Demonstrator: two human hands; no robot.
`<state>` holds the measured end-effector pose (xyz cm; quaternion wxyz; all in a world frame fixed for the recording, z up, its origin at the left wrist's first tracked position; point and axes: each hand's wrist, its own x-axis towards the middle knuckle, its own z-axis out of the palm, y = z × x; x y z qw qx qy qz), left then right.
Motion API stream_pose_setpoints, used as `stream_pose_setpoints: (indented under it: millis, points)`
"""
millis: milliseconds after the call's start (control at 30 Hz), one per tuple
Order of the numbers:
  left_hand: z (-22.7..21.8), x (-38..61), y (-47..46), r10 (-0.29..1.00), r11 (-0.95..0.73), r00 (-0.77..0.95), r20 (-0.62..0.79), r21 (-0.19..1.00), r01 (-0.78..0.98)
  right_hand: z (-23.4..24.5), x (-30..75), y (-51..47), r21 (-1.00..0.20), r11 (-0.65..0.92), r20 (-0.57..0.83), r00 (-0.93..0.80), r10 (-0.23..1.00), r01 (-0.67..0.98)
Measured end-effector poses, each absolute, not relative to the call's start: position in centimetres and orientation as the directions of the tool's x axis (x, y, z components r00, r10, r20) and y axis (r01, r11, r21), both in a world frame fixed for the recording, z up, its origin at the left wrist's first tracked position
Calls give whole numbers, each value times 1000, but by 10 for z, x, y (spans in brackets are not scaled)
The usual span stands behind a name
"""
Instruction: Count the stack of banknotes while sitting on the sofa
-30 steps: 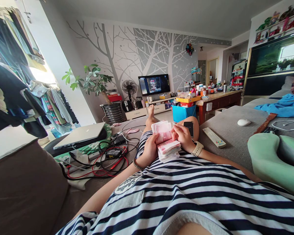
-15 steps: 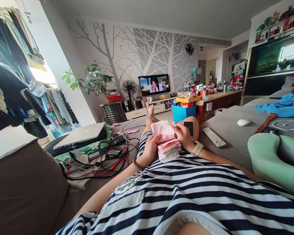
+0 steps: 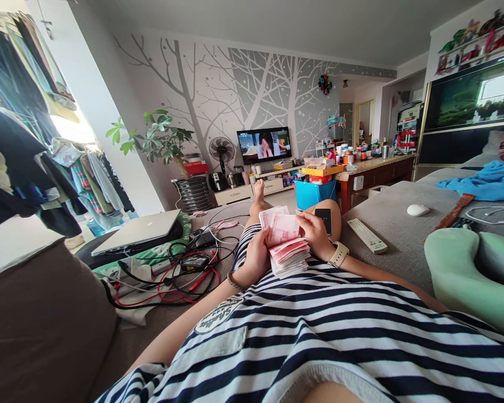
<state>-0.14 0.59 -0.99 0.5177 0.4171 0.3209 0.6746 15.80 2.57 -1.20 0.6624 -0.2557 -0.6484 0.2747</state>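
A thick bundle of pinkish-red banknotes (image 3: 289,253) is folded over above my striped lap. My left hand (image 3: 257,256) grips the bundle from its left side, thumb lying on the notes. With thumb and fingers closed, my right hand (image 3: 315,234) pinches the right edge of an upper banknote (image 3: 282,226). The upper notes stand up and fan out a little, while the lower ends hang down in a layered stack. My fingers behind the notes are hidden. A dark phone-like box (image 3: 323,220) rests on my thigh just beyond my right hand.
On the sofa to the left lie a laptop (image 3: 136,232) and tangled cables (image 3: 193,263). To the right are a remote control (image 3: 367,235), a white mouse (image 3: 418,210) and a green neck pillow (image 3: 453,268). A blue bin (image 3: 315,195) stands by the cluttered table (image 3: 376,163).
The upper banknote between my hands has tipped down and spread flatter toward me. Both hands stay almost in the same place.
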Motion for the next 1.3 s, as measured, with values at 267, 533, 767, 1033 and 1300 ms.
stream_pose_setpoints:
  millis: [267, 533, 767, 1033, 1300]
  points:
    - [-11, -3, 9, 972, -229, -67, 223, 857, -461, -10, 159, 22, -678, 732, 734, -1, 680, -63]
    - [-7, -1, 6, 970, -240, -130, 203, 869, -433, -7, 159, 18, -682, 729, 731, -8, 683, -54]
    - [-7, -1, 5, 967, -250, -144, 208, 869, -427, -6, 159, 16, -670, 741, 742, -9, 670, -44]
    - [-6, -1, 3, 958, -280, -165, 234, 887, -368, -7, 159, 17, -677, 735, 736, -22, 676, -35]
    - [-9, -3, 5, 951, -305, -163, 264, 892, -334, -8, 159, 18, -677, 735, 736, -24, 677, -40]
